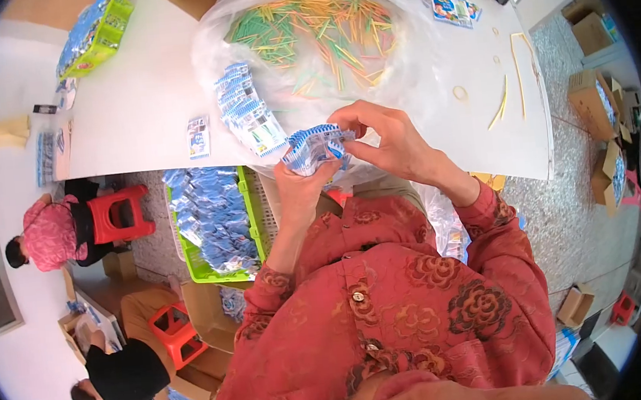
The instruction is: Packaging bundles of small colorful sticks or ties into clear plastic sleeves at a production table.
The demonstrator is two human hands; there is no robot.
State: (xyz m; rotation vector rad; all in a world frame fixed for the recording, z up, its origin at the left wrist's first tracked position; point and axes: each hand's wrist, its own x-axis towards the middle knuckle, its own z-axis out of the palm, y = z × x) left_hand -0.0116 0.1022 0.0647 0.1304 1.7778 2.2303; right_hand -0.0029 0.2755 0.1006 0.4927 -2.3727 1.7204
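Indoors, both hands (392,144) nearly closed on blue packets (314,143) at a white table (136,94), speckled floor (562,217) alongside.

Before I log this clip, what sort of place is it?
Probably a small packing workshop: a green crate full of blue-and-white packets, a clear plastic bag of thin coloured sticks, and cardboard boxes around the room.

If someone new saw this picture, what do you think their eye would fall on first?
Probably the heap of green, yellow and orange thin sticks in the clear plastic bag on the white table. Next, the left hand and right hand at the blue-and-white packets, with a lime-green basket of blue packets below the table's edge, left of the wearer.
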